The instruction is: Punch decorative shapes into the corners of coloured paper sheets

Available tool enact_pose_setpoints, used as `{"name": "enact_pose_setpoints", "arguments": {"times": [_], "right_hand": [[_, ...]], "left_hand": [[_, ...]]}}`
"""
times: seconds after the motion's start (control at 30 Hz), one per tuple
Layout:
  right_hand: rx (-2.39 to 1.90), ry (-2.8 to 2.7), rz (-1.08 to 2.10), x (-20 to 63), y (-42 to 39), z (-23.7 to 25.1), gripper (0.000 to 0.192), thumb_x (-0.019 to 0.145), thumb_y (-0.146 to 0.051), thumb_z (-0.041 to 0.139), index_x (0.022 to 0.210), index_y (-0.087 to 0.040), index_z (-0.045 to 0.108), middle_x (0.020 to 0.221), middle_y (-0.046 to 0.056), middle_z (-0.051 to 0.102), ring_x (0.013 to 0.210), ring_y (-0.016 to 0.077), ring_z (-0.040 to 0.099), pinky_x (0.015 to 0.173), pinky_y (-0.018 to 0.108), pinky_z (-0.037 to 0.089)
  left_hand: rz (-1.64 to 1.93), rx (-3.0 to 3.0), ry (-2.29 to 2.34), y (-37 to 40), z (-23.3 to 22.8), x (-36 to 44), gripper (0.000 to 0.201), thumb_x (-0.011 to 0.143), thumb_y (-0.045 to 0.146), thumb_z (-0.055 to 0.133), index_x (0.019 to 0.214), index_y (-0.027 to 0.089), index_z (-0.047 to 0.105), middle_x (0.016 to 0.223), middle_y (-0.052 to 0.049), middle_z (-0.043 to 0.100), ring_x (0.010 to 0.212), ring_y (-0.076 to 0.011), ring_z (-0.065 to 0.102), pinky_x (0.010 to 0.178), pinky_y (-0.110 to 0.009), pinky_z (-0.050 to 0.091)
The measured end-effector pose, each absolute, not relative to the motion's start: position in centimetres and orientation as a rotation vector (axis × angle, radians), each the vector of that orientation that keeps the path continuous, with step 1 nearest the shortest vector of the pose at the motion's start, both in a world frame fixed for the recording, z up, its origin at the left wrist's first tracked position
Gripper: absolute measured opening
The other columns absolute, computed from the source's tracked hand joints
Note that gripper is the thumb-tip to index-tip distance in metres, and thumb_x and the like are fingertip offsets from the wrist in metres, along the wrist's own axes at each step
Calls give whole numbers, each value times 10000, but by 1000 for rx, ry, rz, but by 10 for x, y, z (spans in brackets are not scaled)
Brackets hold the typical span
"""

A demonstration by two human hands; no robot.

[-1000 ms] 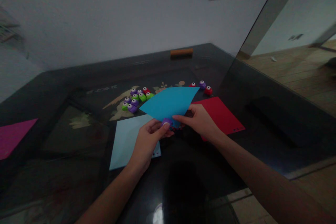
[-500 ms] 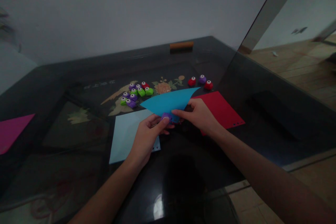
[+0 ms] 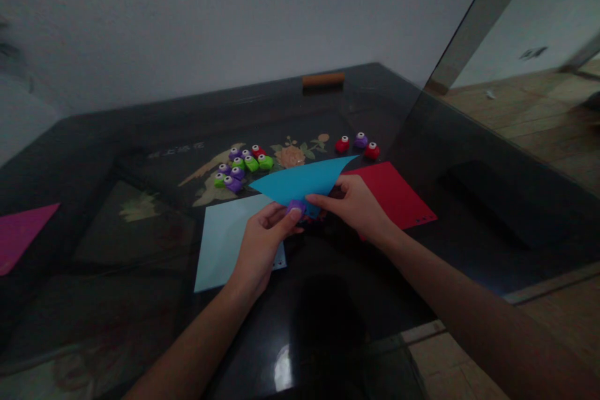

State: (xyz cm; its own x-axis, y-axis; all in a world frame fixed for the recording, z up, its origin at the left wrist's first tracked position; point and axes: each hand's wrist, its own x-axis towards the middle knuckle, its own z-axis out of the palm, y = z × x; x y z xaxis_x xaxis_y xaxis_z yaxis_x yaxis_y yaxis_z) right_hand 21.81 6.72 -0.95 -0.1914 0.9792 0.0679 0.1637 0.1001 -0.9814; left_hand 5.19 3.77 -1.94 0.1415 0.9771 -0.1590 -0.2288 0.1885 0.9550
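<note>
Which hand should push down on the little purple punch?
Probably the left hand: its thumb already rests on the purple punch, clipped on the blue paper. The right hand is busy holding that sheet's edge.

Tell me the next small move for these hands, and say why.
Probably press the left hand's thumb down on the purple punch. The punch already sits on the near edge of the blue sheet, which the right hand holds level, so nothing seems left to line up.
</note>
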Motion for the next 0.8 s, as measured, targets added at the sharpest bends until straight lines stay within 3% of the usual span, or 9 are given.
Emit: {"name": "enact_pose_setpoints", "arguments": {"times": [0.8], "right_hand": [[-1182, -1514, 1186, 217, 67, -11, 250, 710, -388, 691, 731, -143, 642, 710, 48, 687, 622, 169, 620, 570, 292, 497]], "left_hand": [[1096, 949, 1067, 37, -16, 54, 234, 690, 305, 738, 869, 159, 698, 888, -47, 711, 802, -162, 628, 688, -248, 498]]}}
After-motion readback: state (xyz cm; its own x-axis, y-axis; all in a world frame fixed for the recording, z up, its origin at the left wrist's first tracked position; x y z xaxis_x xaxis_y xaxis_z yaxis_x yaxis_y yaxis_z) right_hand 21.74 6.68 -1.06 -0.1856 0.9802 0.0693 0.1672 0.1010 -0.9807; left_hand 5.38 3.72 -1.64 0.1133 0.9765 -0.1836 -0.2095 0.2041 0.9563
